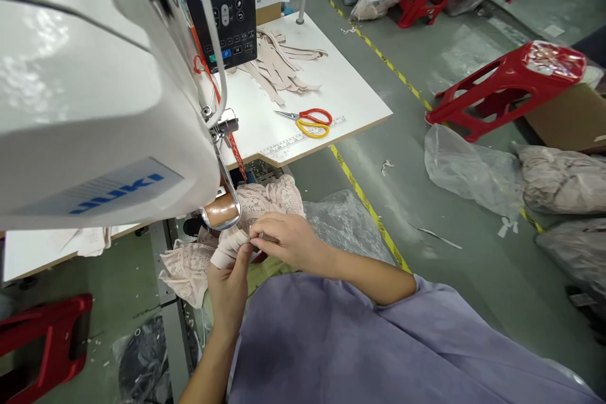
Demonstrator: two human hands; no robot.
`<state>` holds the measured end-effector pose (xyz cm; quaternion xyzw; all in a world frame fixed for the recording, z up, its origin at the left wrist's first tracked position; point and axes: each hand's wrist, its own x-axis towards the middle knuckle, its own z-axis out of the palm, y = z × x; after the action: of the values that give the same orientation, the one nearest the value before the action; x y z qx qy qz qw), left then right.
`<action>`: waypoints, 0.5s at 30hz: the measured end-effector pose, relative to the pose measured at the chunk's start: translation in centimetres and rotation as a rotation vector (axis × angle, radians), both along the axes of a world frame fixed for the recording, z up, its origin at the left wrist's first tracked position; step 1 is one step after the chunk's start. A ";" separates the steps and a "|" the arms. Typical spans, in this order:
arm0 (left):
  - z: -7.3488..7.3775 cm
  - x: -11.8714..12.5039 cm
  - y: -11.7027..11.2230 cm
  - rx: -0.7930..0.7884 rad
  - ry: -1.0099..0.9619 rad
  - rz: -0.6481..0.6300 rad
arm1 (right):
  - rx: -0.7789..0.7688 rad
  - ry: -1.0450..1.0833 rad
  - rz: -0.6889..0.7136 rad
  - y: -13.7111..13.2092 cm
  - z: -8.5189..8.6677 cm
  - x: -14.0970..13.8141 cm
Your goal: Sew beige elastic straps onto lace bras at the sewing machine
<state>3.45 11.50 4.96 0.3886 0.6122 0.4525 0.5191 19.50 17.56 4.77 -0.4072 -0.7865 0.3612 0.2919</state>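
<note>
A beige lace bra [189, 265] hangs below the head of the sewing machine [108, 95], its lace spreading to both sides of my hands. My left hand [230, 293] is closed on a plain beige band of it, thumb on top. Against the same band, my right hand [284, 240] pinches the edge with thumb and forefinger. Both hands meet just in front of the machine's metal guard [230, 202]. What lies between the right fingertips is too small to make out apart from the fabric.
Scissors [310, 122] with red and yellow handles lie on the white table [360, 104], near beige fabric strips [284, 69] and a printed ruler. A control panel [227, 19] stands behind. Red stools [511, 88] and plastic bags [473, 167] are on the floor at right.
</note>
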 end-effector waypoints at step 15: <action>-0.1 -0.7 0.9 0.138 0.011 -0.051 | -0.171 0.069 0.199 1.6 0.6 0.6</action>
<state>2.76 12.40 4.83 0.4414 0.5724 0.4782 0.4989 20.05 19.11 5.35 -0.3381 -0.7789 0.4677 0.2456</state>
